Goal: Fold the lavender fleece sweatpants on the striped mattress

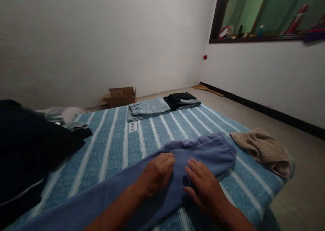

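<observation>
Blue-purple trousers lie stretched over the bed, with their gathered elastic waistband at the right and the legs running to the lower left. My left hand rests on them near the middle, its fingers curled in; what is under those fingers, if anything, is hidden. On the waistband side, my right hand is open over the same trousers, fingers stretched forward and thumb apart. A dark shadow or fold shows by its thumb.
The striped blue bedsheet carries folded light-blue trousers, folded black clothing, a beige ribbed garment at the right edge and a dark clothing heap at left. Behind stands an open cardboard box.
</observation>
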